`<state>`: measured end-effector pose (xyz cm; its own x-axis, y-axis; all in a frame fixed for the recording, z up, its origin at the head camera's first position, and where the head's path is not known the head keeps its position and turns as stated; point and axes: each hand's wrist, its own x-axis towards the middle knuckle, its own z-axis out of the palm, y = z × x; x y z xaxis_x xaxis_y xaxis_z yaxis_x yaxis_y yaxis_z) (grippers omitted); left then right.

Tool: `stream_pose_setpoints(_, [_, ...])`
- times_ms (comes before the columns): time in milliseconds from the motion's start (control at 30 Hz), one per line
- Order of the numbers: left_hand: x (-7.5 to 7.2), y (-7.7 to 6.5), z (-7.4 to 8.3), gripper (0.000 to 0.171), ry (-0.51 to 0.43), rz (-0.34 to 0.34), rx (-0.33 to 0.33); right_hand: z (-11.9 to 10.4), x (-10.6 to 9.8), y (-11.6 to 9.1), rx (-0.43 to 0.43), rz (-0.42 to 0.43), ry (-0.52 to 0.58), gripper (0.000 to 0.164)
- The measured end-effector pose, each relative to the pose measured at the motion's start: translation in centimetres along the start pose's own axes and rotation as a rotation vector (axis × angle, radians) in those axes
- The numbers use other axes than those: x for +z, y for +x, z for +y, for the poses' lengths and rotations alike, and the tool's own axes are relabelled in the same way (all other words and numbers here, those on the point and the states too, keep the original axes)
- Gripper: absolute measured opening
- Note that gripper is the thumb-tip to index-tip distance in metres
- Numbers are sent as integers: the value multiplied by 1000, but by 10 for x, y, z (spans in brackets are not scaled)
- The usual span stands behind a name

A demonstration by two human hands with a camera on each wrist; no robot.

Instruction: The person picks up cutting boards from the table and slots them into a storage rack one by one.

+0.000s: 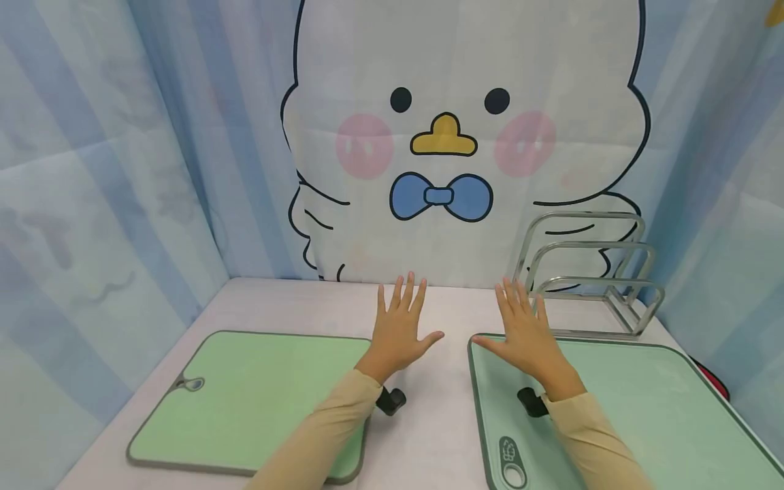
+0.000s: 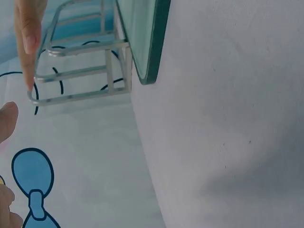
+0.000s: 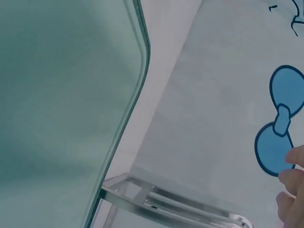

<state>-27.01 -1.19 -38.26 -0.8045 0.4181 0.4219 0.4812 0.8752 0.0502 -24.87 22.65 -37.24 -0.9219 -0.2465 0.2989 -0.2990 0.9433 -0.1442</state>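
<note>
My left hand is held up with its fingers spread and straight, between the light green cutting board and the other board; nothing is in it. My right hand is raised in the same way, in front of the near left part of a metal rack and over the corner of a mint green cutting board. It too holds nothing. In the left wrist view, parts of the left fingers show at the left edge. Right fingertips appear at the right edge of the right wrist view.
Both boards lie flat on a pale table. The rack has several wire loops and stands at the back right. A curtain with a cartoon figure hangs behind. A dark and red edge of something shows beyond the right board.
</note>
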Motion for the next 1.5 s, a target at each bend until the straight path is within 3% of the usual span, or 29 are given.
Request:
stream_pose_setpoints(267, [16,6,26,90,-5,30,24,18,-7,-10,-18,38,4,105])
stream_pose_setpoints(567, [25,23,50,91,30,59,89,52,-19,-14,-55,129,-40,105])
stream_pose_setpoints(933, [25,47,73,87,7,25,116,99,-39,-17,-38,185,-68,101])
stream_pose_setpoints(1200, [32,66,82,89,61,-39,111,136,-57,-18,-15,184,-27,98])
stream_pose_setpoints(1500, [37,85,89,87,29,-86,103,173,-73,-18,49,192,-9,97])
